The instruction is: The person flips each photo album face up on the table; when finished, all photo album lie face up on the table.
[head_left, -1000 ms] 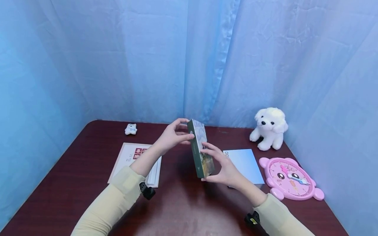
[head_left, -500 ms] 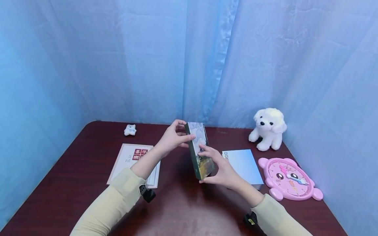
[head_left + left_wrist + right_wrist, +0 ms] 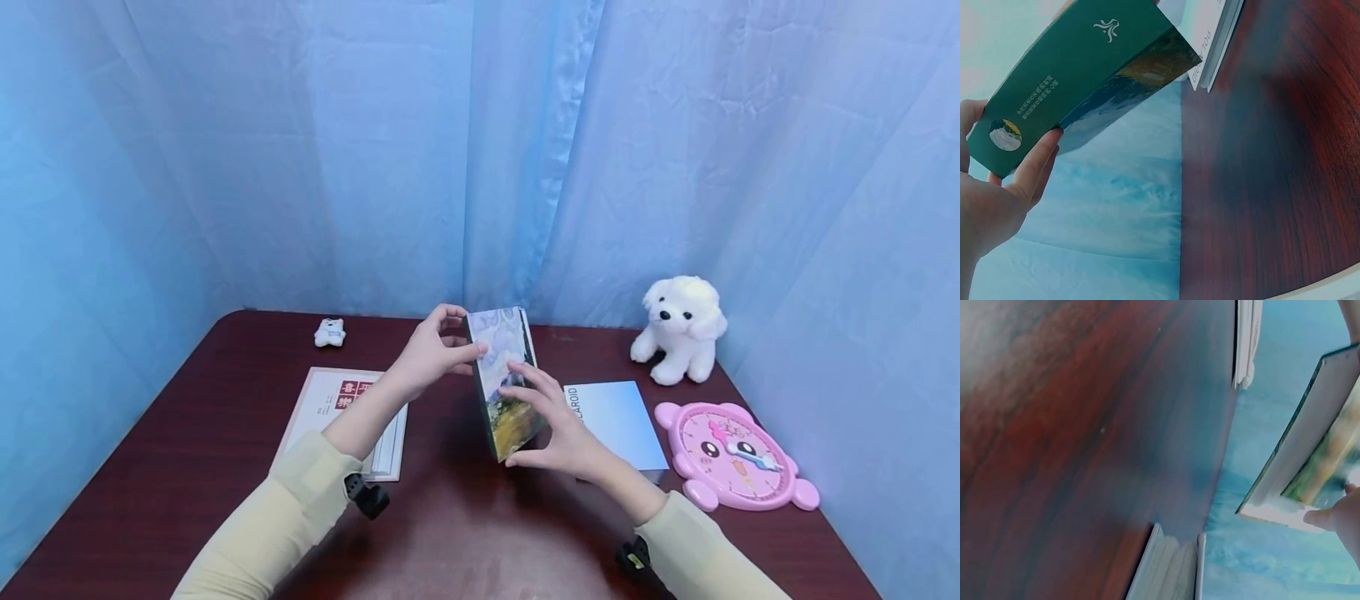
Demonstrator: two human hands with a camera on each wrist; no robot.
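A slim green box (image 3: pixel 497 337) with a painted landscape on its front is held tilted above the table by both hands. At its upper left edge, my left hand (image 3: pixel 429 354) grips it, thumb over the front. My right hand (image 3: pixel 561 421) holds the lower right part, thumb at the bottom edge and fingers on the picture. The left wrist view shows the green side of the box (image 3: pixel 1066 75) with a white emblem, and the left hand (image 3: pixel 994 209) around one end. In the right wrist view a white inner face of the box (image 3: pixel 1304 434) shows near the right hand (image 3: pixel 1344 519).
A white book with red characters (image 3: pixel 322 404) lies left; a blue-and-white book lettered "LAROID" (image 3: pixel 618 425) lies right. Beyond it are a white plush dog (image 3: pixel 682 333) and a pink toy clock (image 3: pixel 738 458). A small white bear figure (image 3: pixel 330 332) stands back left.
The box has turned so its painted front faces the head camera more and its green side has narrowed. Both hands keep their hold and have shifted slightly left.
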